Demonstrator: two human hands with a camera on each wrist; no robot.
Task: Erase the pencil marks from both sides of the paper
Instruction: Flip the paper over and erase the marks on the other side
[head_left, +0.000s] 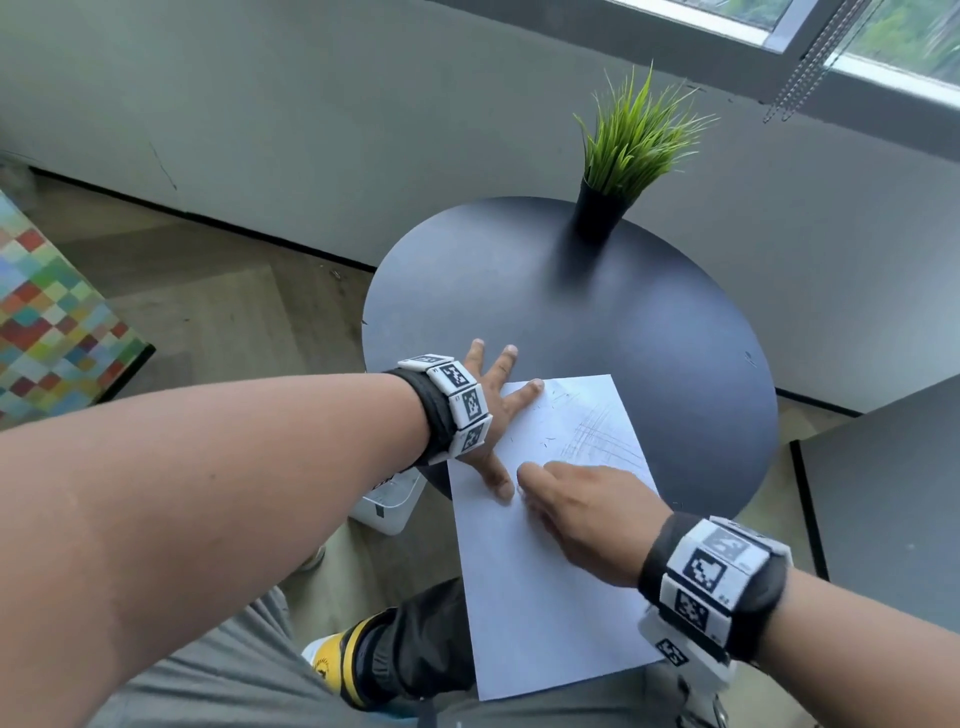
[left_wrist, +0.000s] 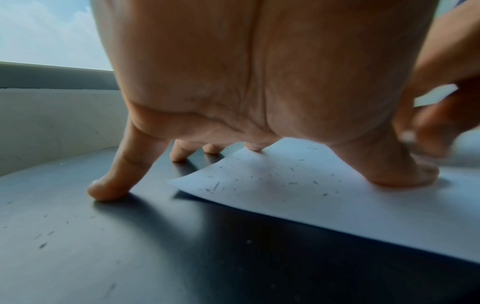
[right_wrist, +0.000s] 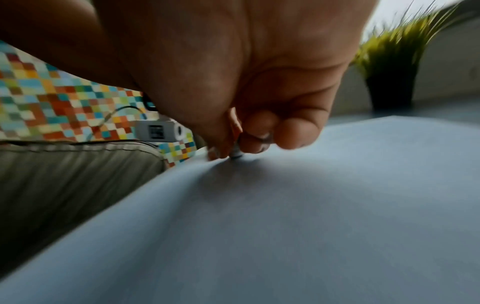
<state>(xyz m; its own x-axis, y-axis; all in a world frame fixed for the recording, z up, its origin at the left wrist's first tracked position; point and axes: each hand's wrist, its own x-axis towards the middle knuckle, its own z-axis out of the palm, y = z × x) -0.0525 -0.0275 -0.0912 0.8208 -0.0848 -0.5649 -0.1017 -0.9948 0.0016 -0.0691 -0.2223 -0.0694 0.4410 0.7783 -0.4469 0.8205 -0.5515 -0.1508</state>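
White paper (head_left: 540, 571), one sheet, near end hanging past the table (head_left: 571, 312) edge over the lap, far end flat on the dark round top. Two hands on it. Right hand (head_left: 576, 512) low on the sheet, fingers curled tight, pinching one small pale eraser (right_wrist: 235, 154) against the page; eraser blurred, hardly seen. Left hand (head_left: 491, 410) just beyond, spread wide, palm arched up on straight fingers: thumb (left_wrist: 405, 174) and one fingertip pressing the paper, the other three fingertips down on bare table beside its left edge. Faint pencil marks (head_left: 597, 431), crossed lines, on the sheet's far right part. Dark eraser crumbs (left_wrist: 259, 179) scattered near the far left corner, too many to count. Farthest back on the table, one grass plant (head_left: 631, 140) in a black pot.
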